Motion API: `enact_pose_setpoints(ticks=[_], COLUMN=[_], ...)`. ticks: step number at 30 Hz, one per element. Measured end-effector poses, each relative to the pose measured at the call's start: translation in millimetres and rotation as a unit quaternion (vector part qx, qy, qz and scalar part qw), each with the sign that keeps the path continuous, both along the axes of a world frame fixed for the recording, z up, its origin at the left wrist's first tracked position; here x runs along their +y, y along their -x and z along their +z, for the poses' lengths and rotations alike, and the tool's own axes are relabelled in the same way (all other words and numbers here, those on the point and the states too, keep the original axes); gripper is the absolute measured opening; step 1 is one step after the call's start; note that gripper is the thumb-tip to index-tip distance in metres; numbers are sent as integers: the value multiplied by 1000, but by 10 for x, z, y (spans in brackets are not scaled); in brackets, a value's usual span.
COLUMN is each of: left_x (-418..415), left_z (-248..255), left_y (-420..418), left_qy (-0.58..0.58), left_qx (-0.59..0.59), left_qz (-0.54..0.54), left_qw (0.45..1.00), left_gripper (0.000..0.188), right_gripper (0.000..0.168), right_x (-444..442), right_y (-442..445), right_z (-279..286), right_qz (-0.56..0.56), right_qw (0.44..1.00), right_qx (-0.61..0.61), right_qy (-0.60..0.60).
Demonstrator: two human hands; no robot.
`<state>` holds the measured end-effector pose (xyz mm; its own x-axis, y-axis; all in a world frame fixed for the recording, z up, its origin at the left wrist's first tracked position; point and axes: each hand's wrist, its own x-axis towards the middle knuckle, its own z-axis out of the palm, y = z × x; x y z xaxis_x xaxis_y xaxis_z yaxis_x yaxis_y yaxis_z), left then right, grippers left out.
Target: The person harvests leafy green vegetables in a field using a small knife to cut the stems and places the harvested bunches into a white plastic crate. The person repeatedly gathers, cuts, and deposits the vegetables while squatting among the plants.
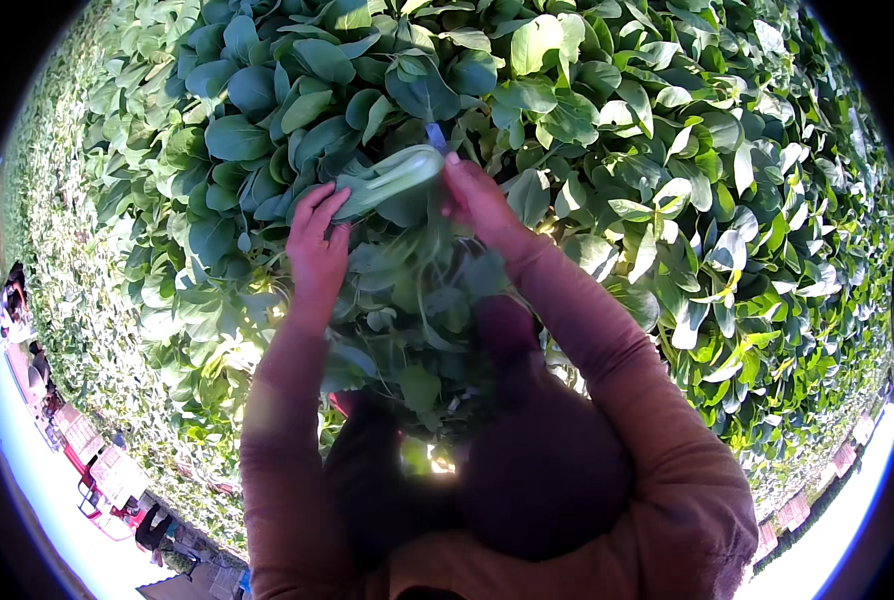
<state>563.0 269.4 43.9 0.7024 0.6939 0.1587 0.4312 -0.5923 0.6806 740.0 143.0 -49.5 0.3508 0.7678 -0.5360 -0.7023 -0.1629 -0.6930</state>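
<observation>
A head of bok choy [398, 176] with a pale green stalk lies slantwise between my hands. My left hand [319, 240] grips it at the leafy end, fingers curled over the top. My right hand [484, 199] is at the stalk's cut-looking base, closed around a knife whose short blade [435, 136] sticks out beyond the thumb. The knife's handle is hidden inside the hand. Under and between my forearms are loose leaves and thin stems [424, 300], partly blurred.
Dense leafy bok choy plants [252, 135] grow in front of me and on the right [717, 225]. My bent knees [544, 480] are close below my arms. Far off at the left rim are people, a red vehicle [90, 487] and stacked crates [116, 472].
</observation>
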Motion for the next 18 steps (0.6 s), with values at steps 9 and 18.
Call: enact_pose_setpoints(ticks=[9,18], left_x=[-42,-319], left_z=[180,913], left_y=[31,-517], left_qy=[14,-154], left_qx=[84,204], left_qz=[-143,-185], left_qw=[986,949], left_gripper=[40,66], right_gripper=[35,41], right_x=[-177,-383], right_y=[9,62], right_z=[352,870], right_qz=[-73,28], right_qw=[983,997], right_qx=[157,53], right_qy=[-54,-45])
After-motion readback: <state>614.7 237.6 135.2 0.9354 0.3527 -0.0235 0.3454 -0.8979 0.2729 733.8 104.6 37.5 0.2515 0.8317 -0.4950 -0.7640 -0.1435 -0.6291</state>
